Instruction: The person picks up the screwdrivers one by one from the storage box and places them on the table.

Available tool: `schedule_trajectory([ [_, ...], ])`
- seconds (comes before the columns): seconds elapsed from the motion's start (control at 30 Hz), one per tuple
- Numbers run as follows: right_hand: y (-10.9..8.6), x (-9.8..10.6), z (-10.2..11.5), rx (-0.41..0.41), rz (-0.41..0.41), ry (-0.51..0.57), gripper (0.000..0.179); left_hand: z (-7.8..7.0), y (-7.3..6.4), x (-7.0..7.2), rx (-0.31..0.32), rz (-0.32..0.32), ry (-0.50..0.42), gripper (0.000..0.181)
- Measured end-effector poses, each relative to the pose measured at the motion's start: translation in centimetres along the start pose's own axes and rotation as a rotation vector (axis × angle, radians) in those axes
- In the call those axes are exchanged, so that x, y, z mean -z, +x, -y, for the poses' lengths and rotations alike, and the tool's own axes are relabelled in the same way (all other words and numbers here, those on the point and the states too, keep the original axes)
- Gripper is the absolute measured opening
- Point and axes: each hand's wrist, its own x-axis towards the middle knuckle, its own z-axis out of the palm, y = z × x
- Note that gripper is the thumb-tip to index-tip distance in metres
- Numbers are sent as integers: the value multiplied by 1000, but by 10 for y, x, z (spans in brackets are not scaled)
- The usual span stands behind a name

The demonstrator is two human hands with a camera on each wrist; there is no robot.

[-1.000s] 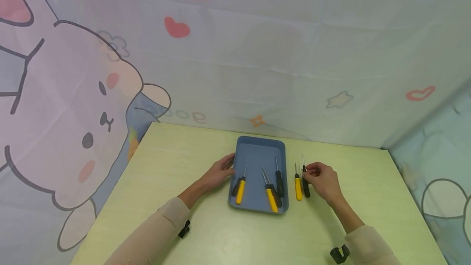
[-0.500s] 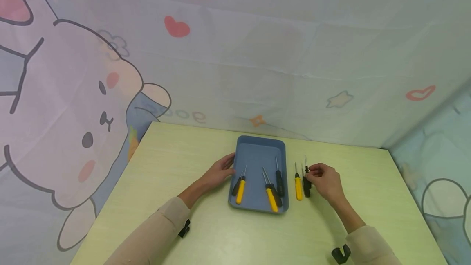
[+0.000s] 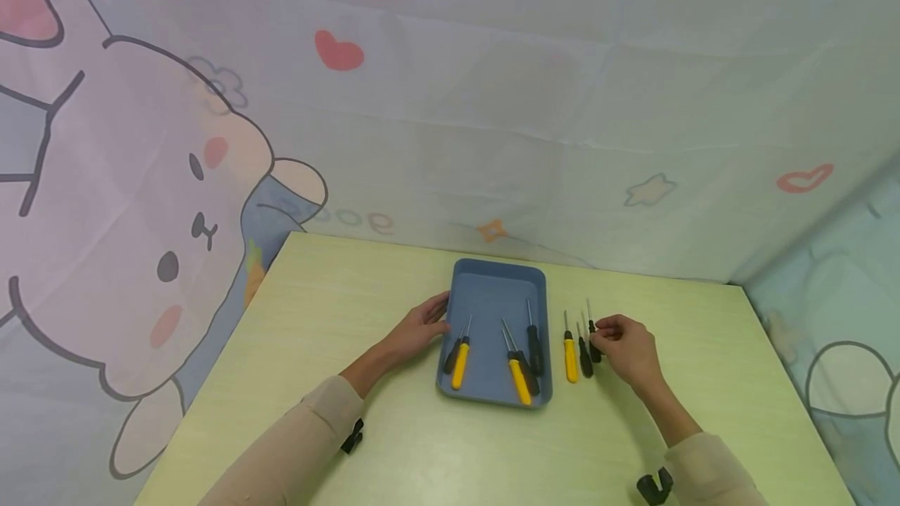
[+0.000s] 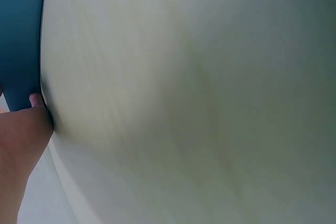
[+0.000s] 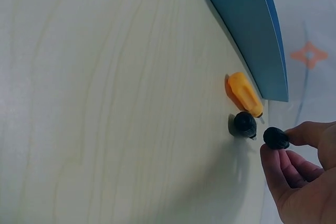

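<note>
Black screwdriver is what the right hand has pinched between thumb and fingers in the head view, shaft pointing at the back wall. It's out to the right of the blue tray, the outermost of a little row of three: a second black screwdriver just beside it, then a yellow screwdriver closest to the tray. Can't really tell if the pinched one touches the table or not. Left hand is at the tray's outer left side, thumb apart from the fingers, not squeezing anything as far as I can see. Inside the tray there's a yellow-and-black pair on the left and a group of three, one yellow and two black, on the right.

Left wrist cam is mostly bare tabletop, with the tray wall up in the corner and a bit of the hand right against it; most of the fingers are hidden.

Right wrist cam gets the handle end of the pinched screwdriver, thumb and fingertips on it. The other black handle and the yellow one lie near it, and the tray side is just past them.
</note>
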Motion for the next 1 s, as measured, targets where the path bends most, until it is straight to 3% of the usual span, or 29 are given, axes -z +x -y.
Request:
schedule_trajectory([
  [0.57,-5,-2,-11,-44,15,-8,27,-1,-1,0,-6,3,-3,69],
  [1.0,-5,-5,-17,-32,-7,-44,25,0,0,0,-2,0,1,69],
])
